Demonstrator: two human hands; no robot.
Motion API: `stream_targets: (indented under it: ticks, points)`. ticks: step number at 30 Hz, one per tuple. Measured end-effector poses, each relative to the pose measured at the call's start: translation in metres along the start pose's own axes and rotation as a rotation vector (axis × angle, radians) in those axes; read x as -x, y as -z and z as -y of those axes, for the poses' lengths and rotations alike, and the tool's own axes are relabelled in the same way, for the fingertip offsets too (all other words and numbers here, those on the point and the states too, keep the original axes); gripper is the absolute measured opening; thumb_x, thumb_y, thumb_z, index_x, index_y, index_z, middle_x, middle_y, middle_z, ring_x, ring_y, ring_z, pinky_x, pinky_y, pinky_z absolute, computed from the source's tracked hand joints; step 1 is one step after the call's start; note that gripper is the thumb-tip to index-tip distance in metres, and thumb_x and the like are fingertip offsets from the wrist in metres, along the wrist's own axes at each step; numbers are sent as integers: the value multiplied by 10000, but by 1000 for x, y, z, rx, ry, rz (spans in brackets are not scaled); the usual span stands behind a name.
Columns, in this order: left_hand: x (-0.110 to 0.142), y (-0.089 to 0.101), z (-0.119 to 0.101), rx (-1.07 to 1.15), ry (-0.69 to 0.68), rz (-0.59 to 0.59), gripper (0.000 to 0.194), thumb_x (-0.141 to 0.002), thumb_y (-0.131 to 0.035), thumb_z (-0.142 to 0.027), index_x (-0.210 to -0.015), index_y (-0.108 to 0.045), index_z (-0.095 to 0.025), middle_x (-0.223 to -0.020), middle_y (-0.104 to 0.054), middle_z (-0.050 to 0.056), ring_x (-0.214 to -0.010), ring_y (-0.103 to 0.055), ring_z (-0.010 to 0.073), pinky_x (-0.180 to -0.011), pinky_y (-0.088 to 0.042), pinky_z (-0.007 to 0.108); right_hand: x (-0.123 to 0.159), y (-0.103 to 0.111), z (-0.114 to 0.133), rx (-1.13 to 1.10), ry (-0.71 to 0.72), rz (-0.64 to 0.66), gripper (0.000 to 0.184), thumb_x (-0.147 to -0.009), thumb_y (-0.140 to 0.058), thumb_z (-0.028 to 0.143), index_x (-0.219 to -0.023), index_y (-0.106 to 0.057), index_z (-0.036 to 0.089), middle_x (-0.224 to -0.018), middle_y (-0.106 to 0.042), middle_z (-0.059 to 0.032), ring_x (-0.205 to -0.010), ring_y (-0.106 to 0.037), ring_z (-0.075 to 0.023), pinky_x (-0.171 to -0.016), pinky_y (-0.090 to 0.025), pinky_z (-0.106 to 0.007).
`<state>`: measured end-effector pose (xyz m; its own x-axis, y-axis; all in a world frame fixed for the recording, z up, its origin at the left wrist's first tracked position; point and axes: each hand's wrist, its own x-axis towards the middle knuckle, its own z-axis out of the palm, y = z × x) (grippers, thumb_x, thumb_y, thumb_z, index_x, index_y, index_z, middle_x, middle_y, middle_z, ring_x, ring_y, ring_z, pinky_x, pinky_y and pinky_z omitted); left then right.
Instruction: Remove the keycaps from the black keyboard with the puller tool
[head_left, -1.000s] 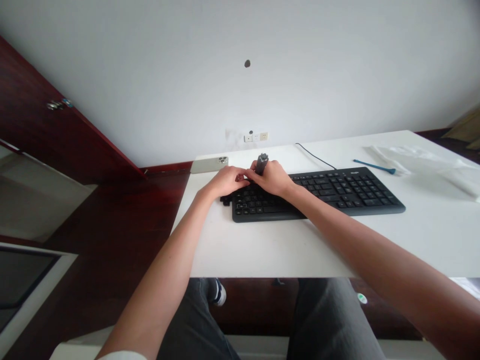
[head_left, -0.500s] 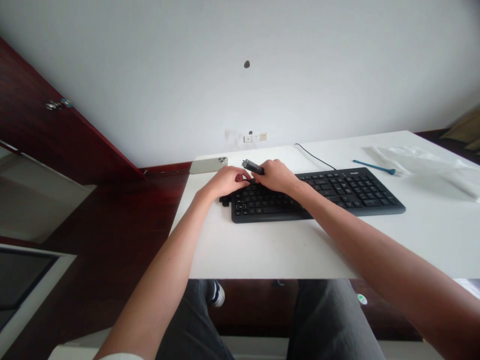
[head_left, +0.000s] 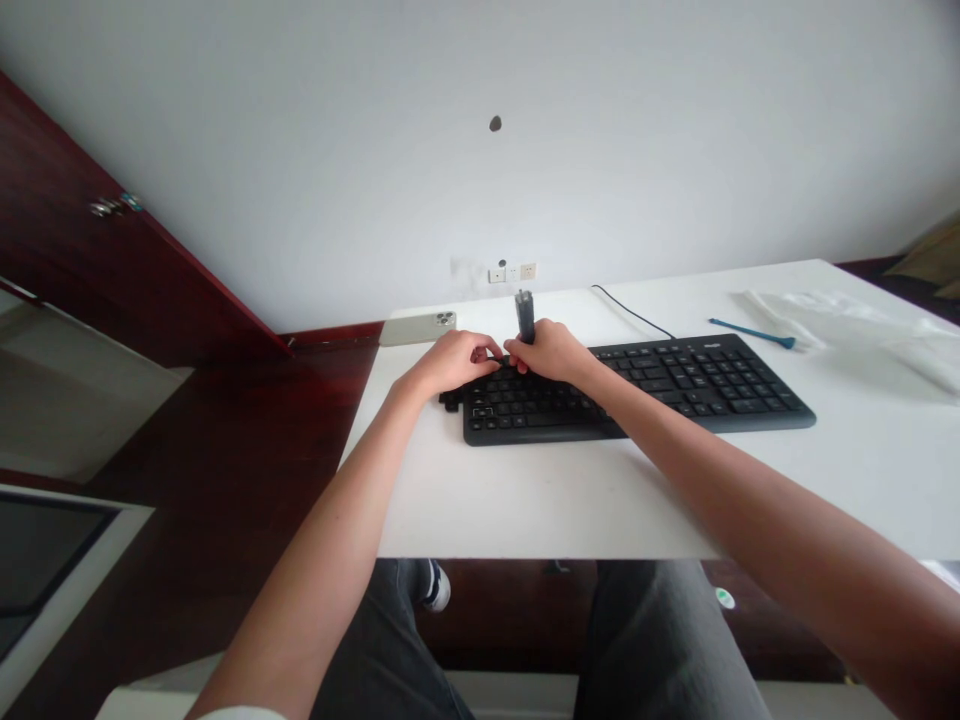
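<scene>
A black keyboard [head_left: 645,405] lies on the white table. My right hand [head_left: 553,350] is closed around a dark grey stick-like tool [head_left: 526,318], held nearly upright over the keyboard's upper left part; its lower end is hidden by my fingers. Just left of it, the thumb and fingers of my left hand [head_left: 454,362] come together in a pinch at the keyboard's back left. A small dark thing shows at those fingertips, too small to name. Small black pieces [head_left: 450,402], perhaps loose keycaps, lie against the keyboard's left edge, partly under my left hand.
A phone [head_left: 416,329] lies at the table's back left corner. The keyboard's cable [head_left: 634,310] runs toward the back edge. On the right are a blue brush-like tool [head_left: 752,333] and a clear plastic bag [head_left: 870,335]. A wall with sockets [head_left: 512,273] stands behind.
The grey tool has swung from leaning left to nearly upright in my right hand. My left hand stays at almost the same spot.
</scene>
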<state>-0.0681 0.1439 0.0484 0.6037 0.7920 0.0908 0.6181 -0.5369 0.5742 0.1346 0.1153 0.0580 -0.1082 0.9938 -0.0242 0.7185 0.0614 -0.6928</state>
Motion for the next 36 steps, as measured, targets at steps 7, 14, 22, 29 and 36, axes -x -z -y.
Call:
stream_targets:
  ticks: [7, 14, 22, 29, 36]
  points:
    - [-1, -1, 4, -14, -20, -11, 151, -871, -698, -293, -971, -764, -201, -709, -645, -1, -655, -560, 151, -645, -380, 294, 4, 4, -3, -20, 152, 32, 445, -893, -613, 523, -597, -672, 197, -655, -718, -41, -642, -641, -174, -647, -450, -290]
    - [-1, 1, 2, -38, -15, -5, 171, -874, -697, -290, -1003, -781, -217, -749, -673, 5, -687, -579, 157, -678, -399, 297, 1, 13, 1, 115, 196, 112, 368, -866, -625, 396, -552, -619, 203, -607, -676, -30, -596, -582, -159, -611, -395, -289]
    - [-1, 0, 2, -13, -9, -17, 141, -853, -714, -294, -946, -776, -208, -730, -671, 1, -686, -580, 156, -681, -405, 297, 2, -5, -5, 6, 214, -39, 261, -842, -542, 272, -594, -574, 196, -600, -587, 0, -603, -503, -138, -584, -322, -281]
    - [-1, 0, -1, -51, -2, -20, 105, -859, -700, -289, -878, -752, -200, -728, -668, 5, -670, -570, 159, -654, -381, 300, 4, -17, -9, -33, 240, -109, 371, -882, -545, 382, -570, -430, 215, -556, -439, 26, -590, -388, -127, -585, -285, -284]
    - [0, 0, 1, -44, -6, 14, 112, -895, -658, -302, -881, -706, -201, -756, -671, 4, -660, -564, 156, -624, -358, 296, 3, -20, -12, -74, 272, -89, 319, -897, -520, 382, -631, -526, 204, -604, -485, 19, -618, -446, -131, -612, -320, -267]
